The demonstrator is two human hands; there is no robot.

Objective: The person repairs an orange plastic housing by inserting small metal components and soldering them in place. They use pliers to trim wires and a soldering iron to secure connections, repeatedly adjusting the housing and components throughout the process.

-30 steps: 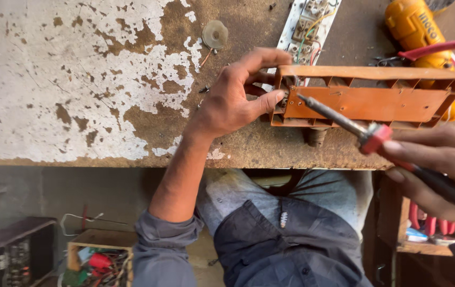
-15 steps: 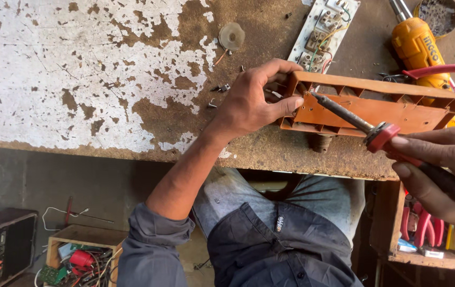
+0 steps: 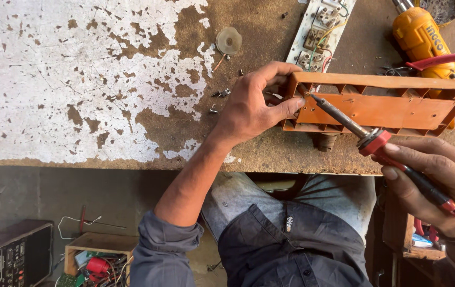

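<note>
Fingers of my left hand [image 3: 249, 109] clamp the near left end of an orange plastic housing [image 3: 381, 106] lying open side up on the worn desk [image 3: 78, 79]. Those of my right hand [image 3: 440, 178] close round a red-handled soldering iron [image 3: 392, 154], its tip inside the housing's left corner. Behind sits a yellow drill [image 3: 424, 37].

Orange plastic housing [image 3: 381, 106]: long rectangular tray shape, open side up w/ ribbed rim, screw holes in floor, lying flat near counter front edge, left end gripped. Soldering iron [image 3: 397, 159]: red collar & handle, dark metal shaft, held slanted, tip touching inside housing at upper-left corner.
</note>
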